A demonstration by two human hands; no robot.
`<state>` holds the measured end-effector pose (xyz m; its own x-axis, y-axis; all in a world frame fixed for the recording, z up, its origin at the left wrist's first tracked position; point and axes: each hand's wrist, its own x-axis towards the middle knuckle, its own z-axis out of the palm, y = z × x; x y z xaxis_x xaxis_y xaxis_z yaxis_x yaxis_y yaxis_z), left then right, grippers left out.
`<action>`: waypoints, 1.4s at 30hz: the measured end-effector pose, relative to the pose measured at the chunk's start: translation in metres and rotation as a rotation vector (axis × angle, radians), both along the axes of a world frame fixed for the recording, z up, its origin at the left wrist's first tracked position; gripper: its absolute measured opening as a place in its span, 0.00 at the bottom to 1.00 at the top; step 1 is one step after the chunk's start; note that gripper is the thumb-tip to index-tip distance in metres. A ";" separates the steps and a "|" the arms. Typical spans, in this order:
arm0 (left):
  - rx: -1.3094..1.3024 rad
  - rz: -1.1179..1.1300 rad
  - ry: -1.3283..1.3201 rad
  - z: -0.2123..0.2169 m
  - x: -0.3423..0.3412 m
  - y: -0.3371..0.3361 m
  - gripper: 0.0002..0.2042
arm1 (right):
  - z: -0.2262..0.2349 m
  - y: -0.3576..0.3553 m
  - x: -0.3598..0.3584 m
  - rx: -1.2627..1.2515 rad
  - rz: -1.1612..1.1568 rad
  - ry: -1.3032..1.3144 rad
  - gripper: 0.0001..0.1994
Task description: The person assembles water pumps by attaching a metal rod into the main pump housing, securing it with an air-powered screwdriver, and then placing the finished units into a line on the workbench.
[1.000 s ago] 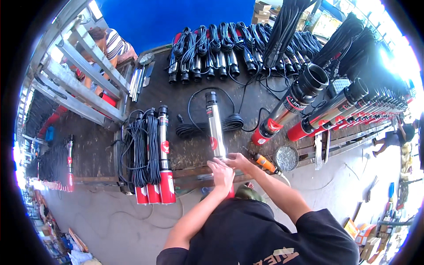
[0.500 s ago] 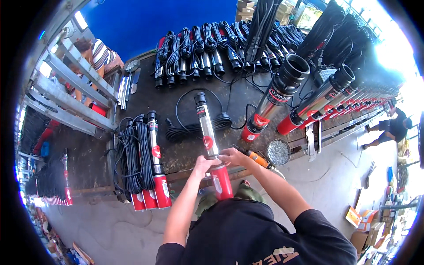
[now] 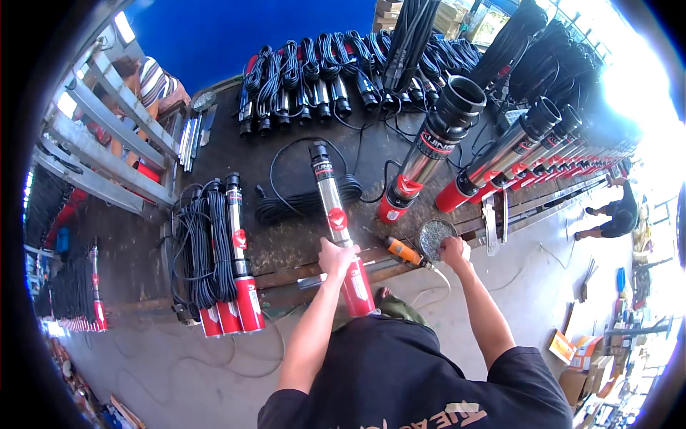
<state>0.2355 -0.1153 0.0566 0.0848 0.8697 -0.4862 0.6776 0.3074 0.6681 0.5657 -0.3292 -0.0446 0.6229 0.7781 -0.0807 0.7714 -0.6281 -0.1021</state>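
A slim submersible pump (image 3: 330, 200), steel above and red below, lies tilted across the bench's front edge, its red end close to my body. My left hand (image 3: 336, 259) is wrapped round it where steel meets red. Beside that hand a thin shiny metal strip (image 3: 311, 281) sticks out to the left. My right hand (image 3: 455, 253) reaches to the rim of a round dish (image 3: 433, 238) of small metal pieces, fingertips drawn together; what they hold, if anything, is too small to see. An orange power tool (image 3: 404, 251) lies left of the dish.
Coiled black cable (image 3: 307, 206) lies behind the pump. Several pumps with bundled cables (image 3: 214, 250) stand at left, more line the back (image 3: 307, 79). A large pump (image 3: 429, 154) heads a row at right. A metal frame (image 3: 114, 154) and another person (image 3: 153, 86) are at far left.
My right hand has left the pump and moved right to the dish. The left hand keeps its hold on the pump. The whole view has shifted slightly.
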 end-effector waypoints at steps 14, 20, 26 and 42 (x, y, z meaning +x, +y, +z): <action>-0.068 0.033 -0.162 -0.033 -0.012 0.009 0.40 | 0.065 0.006 -0.020 0.278 -0.276 0.210 0.09; -0.244 0.033 -0.747 -0.054 -0.041 0.020 0.29 | 0.091 0.037 -0.060 0.688 -0.439 0.952 0.10; -0.347 0.011 -0.880 -0.057 -0.055 0.025 0.33 | 0.108 0.113 -0.168 0.523 -0.269 1.585 0.11; -0.384 -0.050 -0.928 -0.058 -0.059 0.029 0.31 | 0.012 0.142 -0.207 0.579 -0.903 2.035 0.17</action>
<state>0.1761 -0.0863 -0.0012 0.6047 0.6532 -0.4557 -0.0429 0.5981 0.8003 0.3592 -0.1876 -0.0322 0.1273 0.6069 -0.7845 -0.8999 -0.2619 -0.3486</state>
